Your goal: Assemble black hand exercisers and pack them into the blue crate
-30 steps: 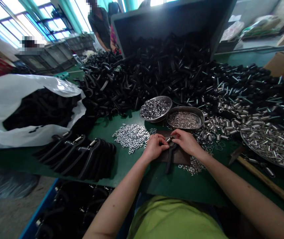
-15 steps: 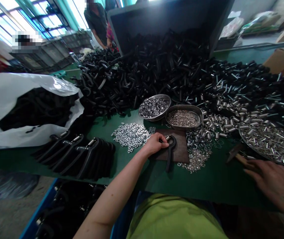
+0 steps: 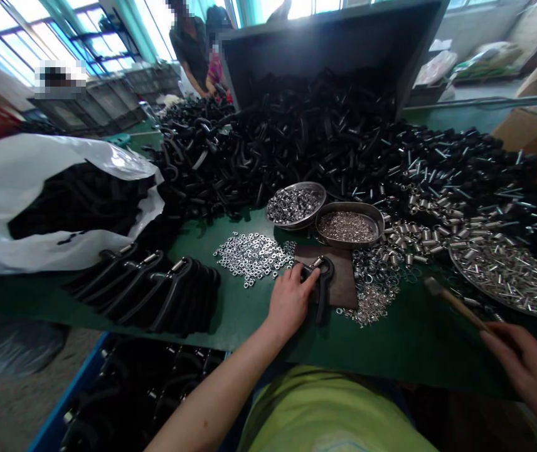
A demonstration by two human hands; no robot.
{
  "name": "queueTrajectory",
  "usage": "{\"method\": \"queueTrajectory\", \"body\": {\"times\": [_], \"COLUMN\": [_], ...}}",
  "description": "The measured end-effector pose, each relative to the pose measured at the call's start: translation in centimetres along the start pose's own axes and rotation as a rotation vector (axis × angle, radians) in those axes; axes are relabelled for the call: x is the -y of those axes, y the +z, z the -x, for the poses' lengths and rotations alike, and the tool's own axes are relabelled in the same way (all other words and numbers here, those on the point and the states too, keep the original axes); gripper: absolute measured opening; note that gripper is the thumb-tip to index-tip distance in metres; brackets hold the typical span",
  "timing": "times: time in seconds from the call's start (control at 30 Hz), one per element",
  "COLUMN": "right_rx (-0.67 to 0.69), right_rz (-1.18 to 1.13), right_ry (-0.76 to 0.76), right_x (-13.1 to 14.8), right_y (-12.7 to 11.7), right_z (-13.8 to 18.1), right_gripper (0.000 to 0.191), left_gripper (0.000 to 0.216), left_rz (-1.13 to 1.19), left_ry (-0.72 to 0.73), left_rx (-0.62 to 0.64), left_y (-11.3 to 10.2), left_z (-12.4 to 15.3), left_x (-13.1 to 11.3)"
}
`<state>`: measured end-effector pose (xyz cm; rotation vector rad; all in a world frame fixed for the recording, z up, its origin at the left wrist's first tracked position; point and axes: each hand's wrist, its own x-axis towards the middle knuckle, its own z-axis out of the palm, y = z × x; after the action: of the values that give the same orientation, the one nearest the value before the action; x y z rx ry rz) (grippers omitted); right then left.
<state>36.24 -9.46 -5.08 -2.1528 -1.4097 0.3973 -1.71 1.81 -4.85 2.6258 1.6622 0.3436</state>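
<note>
My left hand [image 3: 290, 300] presses on a black hand-grip part [image 3: 324, 284] with a small metal spring at its top, lying on a brown pad [image 3: 341, 285] on the green table [image 3: 259, 314]. Its fingers are closed round the part's upper end. My right hand [image 3: 527, 367] at the lower right is wrapped round the wooden handle of a hammer [image 3: 457, 304], whose head is raised a little above the table to the right of the pad.
Two metal bowls [image 3: 349, 225] of small parts stand behind the pad, with loose nuts [image 3: 249, 254] to the left and springs [image 3: 414, 242] to the right. A huge heap of black handles [image 3: 306, 138] fills the back. Finished grips [image 3: 155, 292] lie at left beside a white bag [image 3: 24, 188]. People stand far behind.
My right hand left the part, reached to the lower right, took the hammer and lifted it. My left hand stayed on the black part.
</note>
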Motion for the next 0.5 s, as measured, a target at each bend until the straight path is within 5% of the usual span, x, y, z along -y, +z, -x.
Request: {"method": "queueTrajectory", "body": {"times": [0.1, 0.23, 0.4, 0.5], "right_rx": [0.197, 0.35, 0.107, 0.192], "right_rz": [-0.106, -0.214, -0.354, -0.189], "right_ry": [0.044, -0.126, -0.364, -0.528], "right_x": [5.3, 12.6, 16.7, 16.8], "right_y": [1.6, 3.5, 4.7, 6.2], "right_z": [0.1, 0.2, 0.0, -1.0], "right_gripper": [0.04, 0.053, 0.047, 0.048], "left_gripper": [0.049, 0.048, 0.05, 0.052], "left_rz": [-0.071, -0.115, -0.144, -0.142], "left_ry": [0.022, 0.038, 0.042, 0.058], "left_rx": [0.091, 0.136, 0.157, 0.164], "left_y": [-0.1, -0.5, -0.8, -0.7], "left_z": [0.0, 0.3, 0.9, 1.1], "left_x": [-0.1, -0.2, -0.3, -0.4]}}
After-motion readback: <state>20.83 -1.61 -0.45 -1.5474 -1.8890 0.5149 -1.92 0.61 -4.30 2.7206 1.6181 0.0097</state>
